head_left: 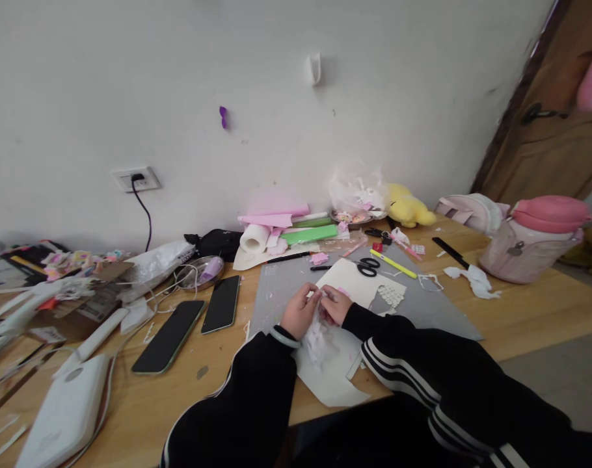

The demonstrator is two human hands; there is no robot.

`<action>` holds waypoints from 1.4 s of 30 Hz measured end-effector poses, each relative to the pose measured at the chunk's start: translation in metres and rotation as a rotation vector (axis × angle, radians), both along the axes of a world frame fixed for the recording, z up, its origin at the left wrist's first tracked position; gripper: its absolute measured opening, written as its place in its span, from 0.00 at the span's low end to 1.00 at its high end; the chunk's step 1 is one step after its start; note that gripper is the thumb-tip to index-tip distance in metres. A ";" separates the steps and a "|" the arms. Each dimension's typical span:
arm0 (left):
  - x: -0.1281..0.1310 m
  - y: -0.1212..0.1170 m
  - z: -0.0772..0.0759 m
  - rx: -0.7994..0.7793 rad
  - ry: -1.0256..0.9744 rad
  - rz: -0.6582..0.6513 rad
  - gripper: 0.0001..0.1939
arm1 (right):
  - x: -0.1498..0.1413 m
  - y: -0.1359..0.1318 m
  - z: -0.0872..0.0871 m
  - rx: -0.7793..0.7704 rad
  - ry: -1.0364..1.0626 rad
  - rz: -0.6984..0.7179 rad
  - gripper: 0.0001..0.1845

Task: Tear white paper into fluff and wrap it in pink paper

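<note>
White material (317,343), probably light, soft and tearable, seems best held at its twelve-o'clock end, where pinched by left grip (300,312) and right grip (337,305).

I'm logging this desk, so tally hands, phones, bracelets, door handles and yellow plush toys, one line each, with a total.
Hands: 2 (left hand, right hand)
Phones: 2
Bracelets: 1
Door handles: 1
Yellow plush toys: 1
Total: 7

Home room, seemingly: panelled wooden door (544,146), yellow plush toy (407,207), wall socket (150,178), wooden table (540,309).
</note>
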State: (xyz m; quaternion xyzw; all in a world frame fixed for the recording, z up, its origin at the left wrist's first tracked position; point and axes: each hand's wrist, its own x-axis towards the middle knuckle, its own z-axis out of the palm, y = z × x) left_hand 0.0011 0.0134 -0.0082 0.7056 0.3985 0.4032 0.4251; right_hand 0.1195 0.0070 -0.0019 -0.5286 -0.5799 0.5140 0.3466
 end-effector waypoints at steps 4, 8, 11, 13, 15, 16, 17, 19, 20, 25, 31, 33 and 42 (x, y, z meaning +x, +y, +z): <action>0.001 0.000 0.002 -0.008 0.020 0.002 0.07 | 0.000 0.003 -0.005 0.013 -0.036 -0.029 0.04; 0.000 0.000 0.003 0.033 0.078 0.101 0.09 | 0.002 0.006 -0.006 -0.027 -0.013 -0.114 0.04; -0.001 0.001 0.003 0.046 0.094 0.143 0.09 | 0.003 0.007 -0.004 -0.050 0.066 -0.119 0.06; -0.001 0.001 0.003 0.046 0.101 0.136 0.09 | 0.003 0.006 -0.004 -0.049 0.091 -0.077 0.07; -0.001 0.001 0.003 0.047 0.113 0.124 0.09 | 0.003 0.005 -0.003 -0.034 0.082 -0.045 0.07; -0.001 0.001 0.003 0.048 0.119 0.118 0.10 | 0.003 0.005 -0.003 -0.023 0.073 -0.043 0.06; -0.001 0.001 0.003 0.049 0.124 0.112 0.10 | 0.003 0.004 -0.002 -0.012 0.063 -0.049 0.06; 0.000 0.001 0.002 0.051 0.128 0.101 0.10 | 0.002 0.003 -0.002 -0.001 0.045 -0.069 0.06; 0.000 0.001 0.001 0.051 0.127 0.094 0.09 | 0.002 0.003 -0.002 -0.002 0.038 -0.079 0.06; 0.001 0.001 0.000 0.047 0.109 0.087 0.09 | 0.002 0.005 -0.004 -0.013 0.026 -0.101 0.05; -0.002 0.001 0.004 0.056 0.053 0.209 0.09 | 0.005 0.011 -0.006 -0.063 0.082 -0.182 0.05; -0.002 0.001 0.005 0.051 0.050 0.221 0.10 | 0.006 0.011 -0.006 -0.058 0.092 -0.140 0.06; -0.001 0.000 0.011 0.090 0.200 0.190 0.07 | 0.005 0.004 -0.003 0.009 0.069 -0.013 0.06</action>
